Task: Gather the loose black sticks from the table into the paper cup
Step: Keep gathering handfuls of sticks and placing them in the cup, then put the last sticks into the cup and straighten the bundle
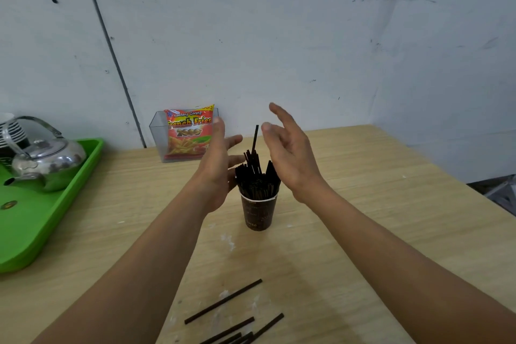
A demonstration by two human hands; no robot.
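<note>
1. Two hands flank the paper cup point(258, 213): the left hand point(216, 167) and the right hand point(291, 156) are both spread, fingers straight, gripping nothing. Their palms face the bundle of black sticks point(255, 176) standing in it. A careless squeeze or pat from either side could tip the cup, which looks light and top-heavy with sticks rising well above its rim.
2. One tall stick point(254, 138) pokes up above the rest, between the palms. A brush against it might flick it out (or lever its neighbours loose).
3. Packed as it is, the cup may resist more sticks, and forcing them in could splay the bundle.
4. Cup: dark brown paper with pale lettering and a white rim, upright in the middle of the desk point(377, 218).
5. Sticks: thin, straight, matte black. Several loose sticks point(223, 301) lie near the desk's front edge, well apart from the cup, some cut off by the frame.
</note>
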